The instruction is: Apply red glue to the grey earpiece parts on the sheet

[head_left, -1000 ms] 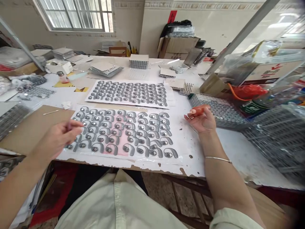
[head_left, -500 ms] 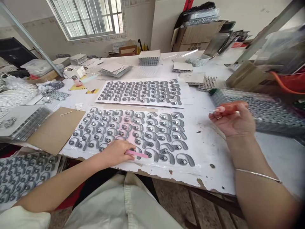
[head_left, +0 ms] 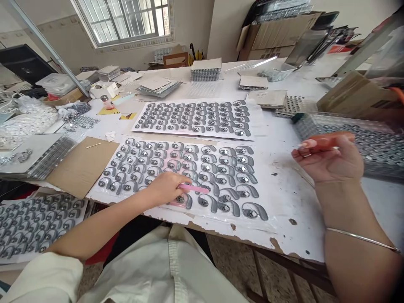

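My left hand (head_left: 166,187) is closed on a thin pink stick (head_left: 194,188), whose tip rests among the grey ear-hook parts (head_left: 217,168) on the near white sheet (head_left: 271,198). My right hand (head_left: 330,158) hovers palm up to the right of that sheet, fingers curled around a thin white-tipped swab (head_left: 335,147). A bangle (head_left: 362,239) circles the right wrist. A second sheet of ear-hook parts (head_left: 195,118) lies just behind the near one.
A brown cardboard piece (head_left: 83,164) with a cotton swab (head_left: 94,145) lies left. Clear trays of parts (head_left: 356,136) sit right, stacked trays (head_left: 205,69) and cardboard boxes (head_left: 277,35) at the back. Another sheet of parts (head_left: 34,225) lies low at the left.
My left hand came down from the sheet's left edge to its front middle with the pink stick, then slid slightly right. The view shifted left, and the right hand stayed raised.
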`<state>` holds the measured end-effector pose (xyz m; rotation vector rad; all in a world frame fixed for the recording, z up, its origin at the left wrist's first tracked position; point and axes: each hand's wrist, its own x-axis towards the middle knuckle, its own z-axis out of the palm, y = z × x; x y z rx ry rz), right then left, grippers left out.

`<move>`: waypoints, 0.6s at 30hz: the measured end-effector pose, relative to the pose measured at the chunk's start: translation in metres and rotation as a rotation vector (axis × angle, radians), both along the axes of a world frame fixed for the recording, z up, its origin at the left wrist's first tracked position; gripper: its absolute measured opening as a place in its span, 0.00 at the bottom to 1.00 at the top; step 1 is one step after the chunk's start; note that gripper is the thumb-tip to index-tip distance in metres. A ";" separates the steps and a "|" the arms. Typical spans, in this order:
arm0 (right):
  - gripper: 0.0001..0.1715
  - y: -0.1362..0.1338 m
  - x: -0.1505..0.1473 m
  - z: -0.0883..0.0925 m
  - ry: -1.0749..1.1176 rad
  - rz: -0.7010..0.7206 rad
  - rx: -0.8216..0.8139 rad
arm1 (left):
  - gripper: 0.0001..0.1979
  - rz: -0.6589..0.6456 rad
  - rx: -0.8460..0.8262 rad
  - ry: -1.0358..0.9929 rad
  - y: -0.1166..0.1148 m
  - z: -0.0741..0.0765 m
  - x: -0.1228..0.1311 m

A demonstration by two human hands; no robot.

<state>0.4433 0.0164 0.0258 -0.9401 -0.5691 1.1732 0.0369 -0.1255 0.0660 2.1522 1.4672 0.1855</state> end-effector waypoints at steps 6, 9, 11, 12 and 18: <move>0.16 -0.003 -0.004 0.005 -0.005 -0.002 -0.006 | 0.11 -0.141 0.032 0.166 0.021 -0.010 0.015; 0.15 -0.004 -0.006 0.007 -0.005 -0.011 -0.017 | 0.10 -0.200 0.052 0.232 0.023 -0.011 0.016; 0.15 -0.004 -0.007 0.008 -0.013 -0.017 -0.018 | 0.09 -0.229 0.055 0.260 0.023 -0.008 0.016; 0.15 -0.004 -0.007 0.009 -0.020 -0.019 -0.020 | 0.09 -0.238 0.054 0.272 0.022 -0.007 0.015; 0.16 -0.004 -0.010 0.010 -0.047 -0.030 -0.006 | 0.06 -0.204 -0.033 0.287 0.017 0.009 0.005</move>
